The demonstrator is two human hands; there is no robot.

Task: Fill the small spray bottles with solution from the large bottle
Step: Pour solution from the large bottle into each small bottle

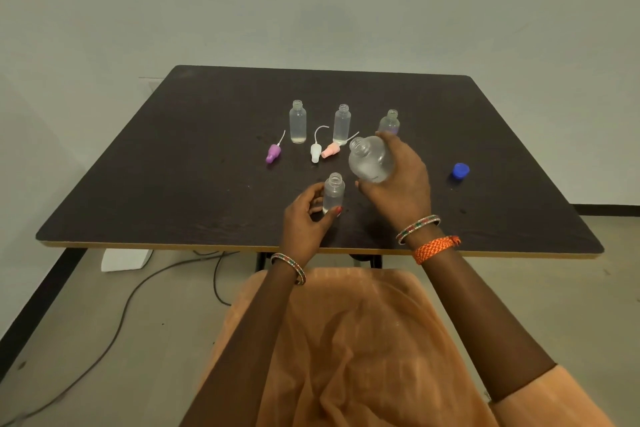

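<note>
My right hand (398, 184) grips the large clear bottle (370, 159), uncapped and tilted with its mouth up and to the left, above the table. My left hand (308, 215) holds a small open bottle (333, 192) upright on the dark table (173, 166), just below and left of the large bottle's mouth. Three more small uncapped bottles stand behind: one at the left (298, 121), one in the middle (341, 124), and one at the right (389, 121) partly hidden by my right hand.
Three spray tops with dip tubes lie on the table: purple (273, 152), white (316, 151) and pink (330, 150). A blue cap (460, 171) rests to the right. Cables and a white box (126, 258) lie on the floor under the table's left side.
</note>
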